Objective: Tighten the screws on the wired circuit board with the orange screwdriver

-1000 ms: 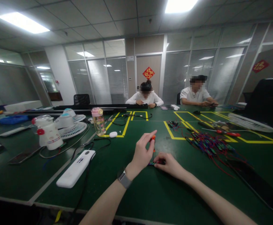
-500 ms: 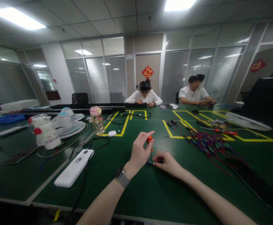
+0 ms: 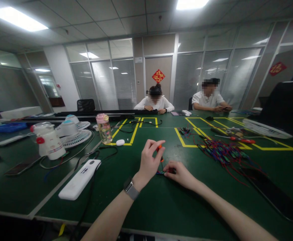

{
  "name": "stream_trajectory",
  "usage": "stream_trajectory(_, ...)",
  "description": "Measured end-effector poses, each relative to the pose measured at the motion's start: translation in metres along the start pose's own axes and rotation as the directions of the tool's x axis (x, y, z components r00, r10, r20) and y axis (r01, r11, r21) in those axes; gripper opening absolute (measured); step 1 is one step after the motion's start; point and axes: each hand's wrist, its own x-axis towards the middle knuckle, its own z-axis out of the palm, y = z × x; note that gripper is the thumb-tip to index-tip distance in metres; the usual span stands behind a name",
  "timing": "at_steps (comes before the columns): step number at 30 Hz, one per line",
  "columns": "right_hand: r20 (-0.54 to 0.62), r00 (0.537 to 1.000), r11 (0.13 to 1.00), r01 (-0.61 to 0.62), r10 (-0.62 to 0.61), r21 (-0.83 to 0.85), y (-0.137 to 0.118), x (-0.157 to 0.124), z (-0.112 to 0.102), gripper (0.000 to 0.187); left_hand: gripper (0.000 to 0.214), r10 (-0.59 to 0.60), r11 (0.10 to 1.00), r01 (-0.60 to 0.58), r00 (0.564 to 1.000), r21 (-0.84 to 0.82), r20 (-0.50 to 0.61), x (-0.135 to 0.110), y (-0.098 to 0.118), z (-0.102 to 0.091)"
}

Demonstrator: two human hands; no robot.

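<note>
My left hand (image 3: pixel 150 159) is closed around the orange-and-black handle of a small screwdriver (image 3: pixel 162 159). The tool stands nearly upright, and its thin shaft points down at a small green circuit board (image 3: pixel 161 172) on the table. Much of the handle hides behind my left fingers. With thumb and fingertips, my right hand (image 3: pixel 178 174) pinches the board's right end, where a bit of red shows beneath the fingers. Whether the screwdriver's tip touches a screw is too small to tell.
To the right lies a tangled heap of wired boards (image 3: pixel 219 150), with a red-handled screwdriver (image 3: pixel 242 140) behind it. A white power bank-like device (image 3: pixel 79 180), a pink-lidded bottle (image 3: pixel 104 129) and fans (image 3: pixel 73 134) stand left. Two people sit across the green table (image 3: pixel 146 214).
Both hands keep nearly the same place. The fingers of my left hand have shifted slightly around the screwdriver's handle. The board stays where it was.
</note>
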Motion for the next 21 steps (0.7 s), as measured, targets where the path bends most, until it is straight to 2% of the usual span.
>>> stream_trajectory(3,0.002,1.0,1.0,-0.002,0.002,0.002,0.0005,0.0001,0.0001,0.008,0.036,0.009,0.998,-0.005,0.998,-0.063,0.059,0.0003,0.0008,-0.0006)
stream_trajectory(5,0.003,1.0,1.0,-0.003,0.003,0.005,0.002,0.0005,0.0008,0.008,0.037,0.025,0.996,-0.019,0.997,-0.085,0.077,0.0006,0.0012,-0.0001)
stream_trajectory(10,-0.001,1.0,1.0,0.002,-0.002,-0.01,0.0038,0.0012,0.0021,0.009,0.029,0.014,1.0,-0.014,1.0,-0.006,-0.013,-0.0003,0.0002,0.003)
stream_trajectory(17,0.003,1.0,1.0,0.008,-0.008,0.009,0.0019,-0.0001,0.0009,0.008,0.039,0.007,0.997,-0.002,0.998,-0.083,0.066,-0.0002,0.0008,0.002)
stream_trajectory(21,-0.005,1.0,1.0,0.013,-0.013,0.01,0.0048,-0.0002,0.0023,0.01,0.027,0.008,1.0,-0.007,1.0,-0.021,0.019,0.0012,0.0015,0.0017)
